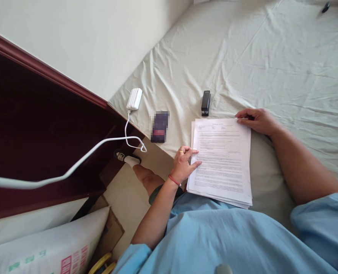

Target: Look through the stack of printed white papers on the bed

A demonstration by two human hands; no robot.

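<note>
A stack of printed papers lies partly on the bed by my lap, its sheets slightly out of line at the edges. My left hand is at the left edge of the stack, thumb and fingers closed against it; a ring and a red bracelet show on it. At the top right corner, my right hand holds the papers between thumb and fingers. Just beyond the top edge of the papers lies a black stapler, touched by neither hand.
A blurred-out phone lies left of the papers near the bed's edge. Behind it sits a white power strip with a white cable running left. A white printed sack stands at lower left. A small black object lies far right.
</note>
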